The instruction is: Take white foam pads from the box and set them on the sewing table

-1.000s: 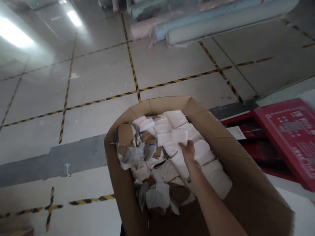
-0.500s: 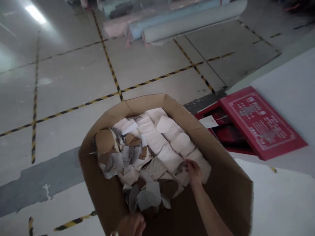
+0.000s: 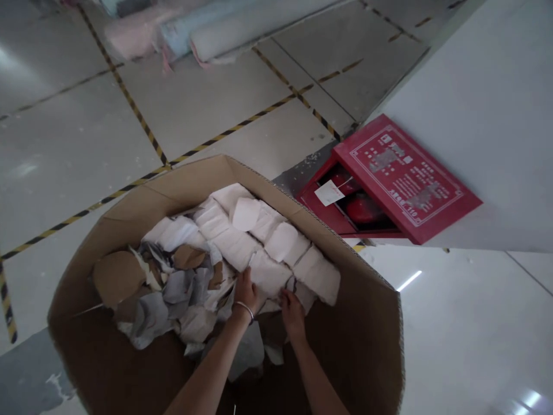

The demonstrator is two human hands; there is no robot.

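Both my arms reach down into a large open cardboard box (image 3: 371, 323). My left hand (image 3: 245, 292), with a thin bracelet on its wrist, grips the near left edge of a white folded fabric bundle (image 3: 268, 274). My right hand (image 3: 291, 306) holds the same bundle at its near right edge. More white bundles (image 3: 242, 216) lie in rows along the right side of the box. Loose grey, white and brown fabric scraps (image 3: 155, 294) fill the left side.
A red fire cabinet (image 3: 401, 178) with its door swung open stands against a white wall (image 3: 484, 115) to the right. Rolls of fabric (image 3: 224, 29) lie on the grey floor beyond, which carries yellow-black striped tape lines (image 3: 142, 129).
My left hand has come into the box and taken hold of a white bundle beside my right hand. The view has swung to the right, bringing the wall and red cabinet closer.
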